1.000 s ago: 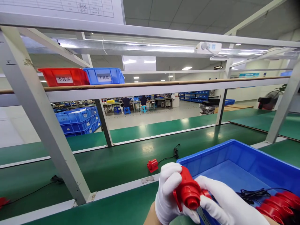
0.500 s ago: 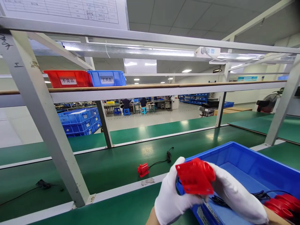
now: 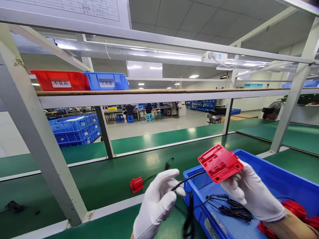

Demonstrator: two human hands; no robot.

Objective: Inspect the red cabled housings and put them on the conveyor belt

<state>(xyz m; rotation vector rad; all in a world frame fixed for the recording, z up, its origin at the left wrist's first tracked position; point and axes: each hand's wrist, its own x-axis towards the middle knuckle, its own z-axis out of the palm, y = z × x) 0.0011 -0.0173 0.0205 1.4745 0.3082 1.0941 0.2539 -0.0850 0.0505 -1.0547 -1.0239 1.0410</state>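
Note:
In my right hand [image 3: 251, 192] is a red plastic pump-like device [image 3: 220, 163], tilted so that its flat base plate with slots and corner holes faces me. A black cable [image 3: 190, 179] runs from its left side to my left hand [image 3: 159, 202]. My left fingers are curled around that cable, and a blurred dark cable bundle hangs just below and to the right. Both hands wear white gloves. Beneath my right hand stands a blue bin [image 3: 211, 219] with coiled black cables [image 3: 235, 209] and red devices [image 3: 295, 209], partly hidden by my right forearm.
Another red device [image 3: 136, 185] with a cable lies on the green bench [image 3: 104, 186]. A grey metal post [image 3: 50, 139] rises at left. Red [image 3: 62, 80] and blue [image 3: 107, 81] boxes sit on the overhead shelf. Stacked blue crates [image 3: 76, 129] and seated people are farther back.
The device has turned to show its slotted base and risen slightly in my right hand. My left hand has left its body, moved left and down, and now grips its cable.

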